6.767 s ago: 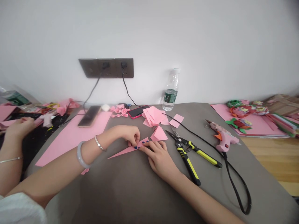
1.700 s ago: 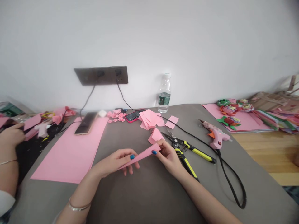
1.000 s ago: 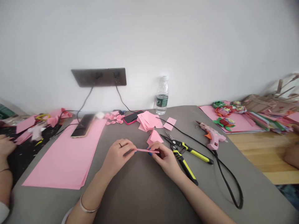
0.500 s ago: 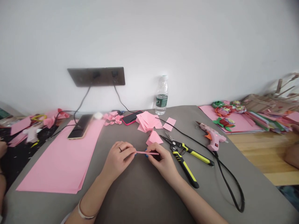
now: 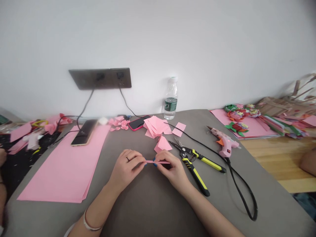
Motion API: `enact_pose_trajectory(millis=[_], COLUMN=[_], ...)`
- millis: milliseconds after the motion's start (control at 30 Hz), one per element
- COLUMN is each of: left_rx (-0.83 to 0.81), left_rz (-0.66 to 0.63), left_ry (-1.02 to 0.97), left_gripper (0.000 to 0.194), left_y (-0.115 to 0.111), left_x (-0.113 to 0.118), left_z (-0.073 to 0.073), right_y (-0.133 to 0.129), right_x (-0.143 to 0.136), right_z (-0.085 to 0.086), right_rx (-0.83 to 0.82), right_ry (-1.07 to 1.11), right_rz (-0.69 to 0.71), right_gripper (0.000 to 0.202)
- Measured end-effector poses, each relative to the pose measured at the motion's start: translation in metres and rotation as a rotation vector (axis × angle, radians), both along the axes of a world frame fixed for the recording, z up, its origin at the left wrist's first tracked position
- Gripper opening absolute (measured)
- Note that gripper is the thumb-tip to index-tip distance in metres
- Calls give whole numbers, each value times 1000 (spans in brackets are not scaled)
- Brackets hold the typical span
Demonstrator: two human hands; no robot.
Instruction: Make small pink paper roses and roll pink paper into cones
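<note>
Between my hands, low over the grey table [image 5: 148,197], is a piece of pink paper [image 5: 150,161], seen edge-on as a thin strip. My left hand [image 5: 128,166] pinches its left end between thumb and fingers. Its right part is gripped by my right hand [image 5: 171,166], with thumb and fingers closed on it. Whether it is one sheet or folded layers, I cannot tell. Just beyond my fingers lies a folded pink square [image 5: 163,144], and behind that a loose pile of pink paper squares [image 5: 155,126]. Yellow-and-black pliers [image 5: 197,159] lie right of my right hand.
A pink glue gun [image 5: 225,144] with a black cord rests at the right. A water bottle [image 5: 171,100] stands by the wall. Large pink sheets [image 5: 64,168] with a phone [image 5: 84,133] on them lie left. Paper flowers [image 5: 238,120] are far right. Other people's arms [image 5: 308,161] show at both edges.
My left hand has shifted slightly right along the pink paper, closer to my right hand. The whole view has tilted a little; the other things on the table stay in place.
</note>
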State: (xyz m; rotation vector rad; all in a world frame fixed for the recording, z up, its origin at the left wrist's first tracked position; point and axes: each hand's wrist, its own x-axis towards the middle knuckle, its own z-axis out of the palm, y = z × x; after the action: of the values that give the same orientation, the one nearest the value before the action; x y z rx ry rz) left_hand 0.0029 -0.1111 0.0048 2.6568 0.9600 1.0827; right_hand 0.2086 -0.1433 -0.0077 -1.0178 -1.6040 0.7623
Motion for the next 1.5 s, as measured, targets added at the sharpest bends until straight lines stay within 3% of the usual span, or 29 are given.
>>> enact_pose_trajectory(millis=[1167, 1500], left_rx=[31, 49], left_rz=[-35, -47], left_ry=[-60, -69], left_gripper=[12, 14], left_y=[-5, -4], left_x=[5, 4], left_z=[-1, -3], right_y=[-2, -1], right_x=[1, 0], right_z=[-2, -5], right_rx=[-23, 61], right_ry=[-12, -61], right_rz=[33, -1], right_gripper=[11, 10])
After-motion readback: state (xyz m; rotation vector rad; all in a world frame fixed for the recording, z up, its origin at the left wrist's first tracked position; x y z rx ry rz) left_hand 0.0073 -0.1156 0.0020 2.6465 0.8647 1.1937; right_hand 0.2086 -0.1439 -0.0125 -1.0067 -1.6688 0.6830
